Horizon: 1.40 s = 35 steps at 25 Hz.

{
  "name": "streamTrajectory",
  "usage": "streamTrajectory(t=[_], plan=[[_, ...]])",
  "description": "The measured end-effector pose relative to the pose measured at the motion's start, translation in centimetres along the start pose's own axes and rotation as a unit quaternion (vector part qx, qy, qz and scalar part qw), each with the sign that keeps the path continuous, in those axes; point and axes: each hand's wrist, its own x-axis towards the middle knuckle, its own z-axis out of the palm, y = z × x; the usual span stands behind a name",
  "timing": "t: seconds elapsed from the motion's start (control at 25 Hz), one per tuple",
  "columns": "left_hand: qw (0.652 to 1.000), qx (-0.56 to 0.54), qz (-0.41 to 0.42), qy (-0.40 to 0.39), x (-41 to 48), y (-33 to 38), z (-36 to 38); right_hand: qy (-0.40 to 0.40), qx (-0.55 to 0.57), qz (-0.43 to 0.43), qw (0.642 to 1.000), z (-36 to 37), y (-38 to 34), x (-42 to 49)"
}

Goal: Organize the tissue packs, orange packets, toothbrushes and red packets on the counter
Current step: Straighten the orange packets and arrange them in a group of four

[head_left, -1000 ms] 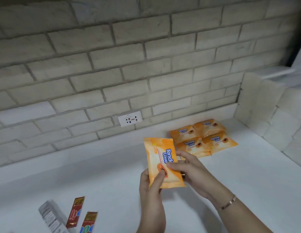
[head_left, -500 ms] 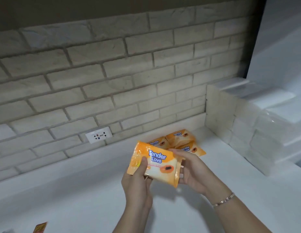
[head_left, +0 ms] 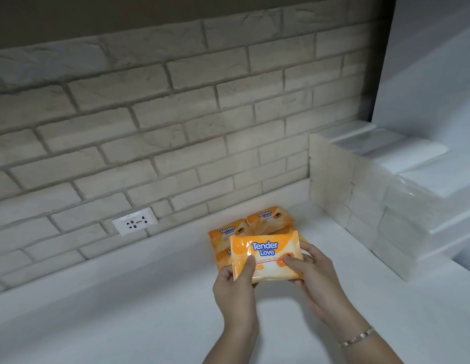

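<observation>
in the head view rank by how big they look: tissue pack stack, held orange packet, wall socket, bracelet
1. tissue pack stack
2. held orange packet, nearer the camera
3. wall socket
4. bracelet

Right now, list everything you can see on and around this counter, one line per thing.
held orange packet: one, orange and white, in both hands, nearer than the pile
piled orange packets: at least three, orange, by the wall, partly hidden
tissue packs: count unclear, white, stacked in steps at right
counter: one, white, foreground
brick wall: one, pale, behind the counter
socket: one, white, low on the brick wall
bracelet: one, silvery, right wrist
left hand: grips the held packet's left end
right hand: grips its right end
</observation>
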Motion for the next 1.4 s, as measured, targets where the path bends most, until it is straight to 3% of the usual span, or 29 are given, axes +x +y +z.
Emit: streamTrajectory(t=[0.2,0.4,0.72,0.84,0.96,1.04,1.2,1.4], plan=[[0.981,0.191,0.015,-0.023,2.6,-4.4,0.3,0.063,-0.016,0.007,0.998,-3.0,1.8,3.3],[0.884,0.441,0.04,-0.151,5.4,-7.5,1.1,0.107,-0.101,0.032,0.989,-5.3,4.6,7.3],[0.811,0.539,0.151,-0.168,13.2,-8.0,4.9,0.109,-0.244,-0.082,0.96,-4.4,5.8,16.2],[0.772,0.577,0.207,-0.167,15.6,-8.5,6.1,0.111,-0.348,-0.139,0.92,-4.3,6.8,19.0],[0.685,0.659,0.292,-0.099,17.2,-10.5,5.4,0.155,-0.478,-0.221,0.836,-5.8,9.3,19.5],[0.649,0.674,0.343,-0.082,17.1,-12.4,3.7,0.184,-0.495,-0.27,0.805,-6.6,10.9,19.1],[0.64,0.681,0.344,-0.089,16.7,-13.8,2.1,0.13,-0.558,-0.298,0.764,-6.3,11.1,19.2],[0.623,0.706,0.314,-0.122,17.0,-13.4,2.4,0.101,-0.591,-0.294,0.744,-6.1,11.6,19.7]])
